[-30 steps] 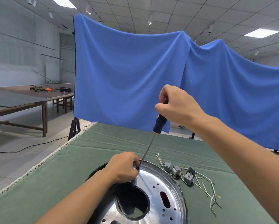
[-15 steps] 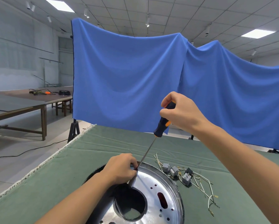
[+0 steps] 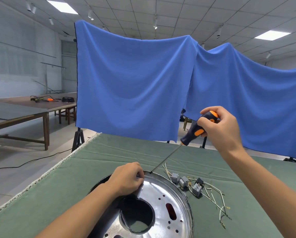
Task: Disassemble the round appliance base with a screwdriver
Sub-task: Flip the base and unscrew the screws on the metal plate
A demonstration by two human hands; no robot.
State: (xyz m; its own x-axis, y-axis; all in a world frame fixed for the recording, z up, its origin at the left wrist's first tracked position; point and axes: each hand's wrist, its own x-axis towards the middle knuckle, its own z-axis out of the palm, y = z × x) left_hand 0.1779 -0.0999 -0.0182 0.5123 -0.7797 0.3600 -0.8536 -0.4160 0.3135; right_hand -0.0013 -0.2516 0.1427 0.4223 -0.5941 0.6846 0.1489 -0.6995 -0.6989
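Note:
The round appliance base (image 3: pixel 162 201), a shiny metal disc with a large round hole and small holes, lies on the green table cloth (image 3: pixel 95 162) at the bottom centre. My left hand (image 3: pixel 126 179) rests on its far left rim with fingers curled, pinching something small that I cannot make out. My right hand (image 3: pixel 219 126) grips the black and orange handle of a screwdriver (image 3: pixel 193 133), raised to the right. The thin shaft slants down left, and its tip is at the disc's far rim, just right of my left hand.
Loose white wires with small grey connectors (image 3: pixel 195 186) lie on the cloth right of the disc. A blue cloth backdrop (image 3: pixel 135 83) hangs behind the table. Wooden tables (image 3: pixel 32 107) stand at the left, and a black cable (image 3: pixel 32 161) runs across the floor.
My right hand has moved right and lowered, tilting the screwdriver flatter; its tip has slid away from my left hand's fingers to the rim. The left hand has stayed on the disc.

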